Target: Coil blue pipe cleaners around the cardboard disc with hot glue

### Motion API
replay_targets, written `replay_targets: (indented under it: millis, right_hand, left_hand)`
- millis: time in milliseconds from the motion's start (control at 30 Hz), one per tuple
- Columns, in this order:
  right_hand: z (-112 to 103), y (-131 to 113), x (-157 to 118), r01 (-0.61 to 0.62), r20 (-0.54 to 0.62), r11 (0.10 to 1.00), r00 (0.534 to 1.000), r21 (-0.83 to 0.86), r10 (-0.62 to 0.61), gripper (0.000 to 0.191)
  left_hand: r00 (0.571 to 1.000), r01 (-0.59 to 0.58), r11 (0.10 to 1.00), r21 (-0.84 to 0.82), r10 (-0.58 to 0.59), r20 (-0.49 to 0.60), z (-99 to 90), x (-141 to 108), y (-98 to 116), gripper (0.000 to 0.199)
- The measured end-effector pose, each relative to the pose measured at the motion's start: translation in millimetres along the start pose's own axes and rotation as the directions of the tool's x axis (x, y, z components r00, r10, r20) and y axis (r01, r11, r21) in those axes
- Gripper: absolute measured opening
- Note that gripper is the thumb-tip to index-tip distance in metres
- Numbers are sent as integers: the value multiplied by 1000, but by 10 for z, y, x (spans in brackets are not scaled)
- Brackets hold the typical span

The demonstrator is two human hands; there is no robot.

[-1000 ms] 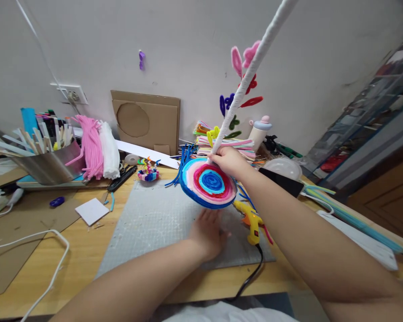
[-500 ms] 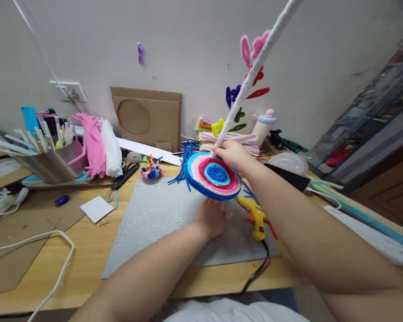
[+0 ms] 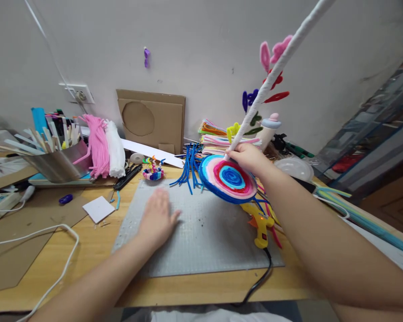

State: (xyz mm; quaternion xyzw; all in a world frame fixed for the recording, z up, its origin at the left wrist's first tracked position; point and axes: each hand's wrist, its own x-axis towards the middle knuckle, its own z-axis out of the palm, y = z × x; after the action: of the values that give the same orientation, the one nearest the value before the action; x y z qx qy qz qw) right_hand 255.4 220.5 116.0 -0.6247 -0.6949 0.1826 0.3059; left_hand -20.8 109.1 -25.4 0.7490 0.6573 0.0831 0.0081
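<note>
My right hand (image 3: 250, 157) is closed round the lower end of a white wrapped pole (image 3: 272, 82). A round base (image 3: 231, 178) of coiled blue, pink and red pipe cleaners is fixed to that end and hangs tilted above the mat. Pipe-cleaner flowers and leaves (image 3: 278, 79) in pink, red, purple, green and yellow stick out along the pole. My left hand (image 3: 159, 217) lies flat with fingers stretched over the grey cutting mat (image 3: 201, 250); it holds nothing. Below the base, a yellow hot glue gun (image 3: 261, 226) rests on the mat.
Blue pipe cleaners (image 3: 190, 167) and a small colourful ring (image 3: 152, 172) lie at the mat's back edge. Behind stand cardboard sheets (image 3: 168, 118), pink pipe cleaners (image 3: 99, 147) and a metal container (image 3: 58, 163) of sticks. A white cable (image 3: 67, 264) crosses the left side.
My left hand has moved left across the mat from beneath the round base. My right hand has carried the pole and base slightly to the right.
</note>
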Motion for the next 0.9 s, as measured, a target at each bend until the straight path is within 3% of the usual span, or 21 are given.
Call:
replay_targets:
  millis: [67, 133, 200, 300, 400, 500, 633, 900]
  right_hand:
    - [-56, 28, 19, -13, -16, 1000, 1000, -3, 13, 24]
    - [-88, 47, 15, -21, -25, 1000, 999, 0, 21, 25]
    - [-101, 62, -9, -27, -29, 1000, 999, 5, 27, 26]
    - [-106, 90, -52, -37, -33, 999, 999, 7, 37, 26]
    - [-109, 116, -71, -41, -39, 999, 998, 9, 41, 25]
    - [-96, 125, -63, -41, -37, 999, 998, 10, 42, 25]
    - [-19, 125, -39, -39, -16, 999, 999, 13, 40, 26]
    - [392, 55, -137, -21, 101, 1000, 995, 6, 21, 23]
  left_hand:
    - [973, -225, 973, -55, 227, 46, 55, 71, 417, 71]
    - [907, -404, 908, -112, 413, 78, 138, 174, 832, 69]
    - [878, -455, 879, -141, 469, 90, 214, 314, 1125, 68]
    - [910, -394, 907, -146, 408, 78, 272, 550, 1271, 60]
    - [951, -293, 946, -140, 304, 62, 286, 698, 1195, 56]
    - [978, -184, 975, -123, 194, 72, 304, 691, 1047, 66]
    - [991, -93, 993, -78, 100, 94, 311, 556, 767, 83]
    - [996, -27, 999, 28, 25, 87, 173, 148, 35, 76]
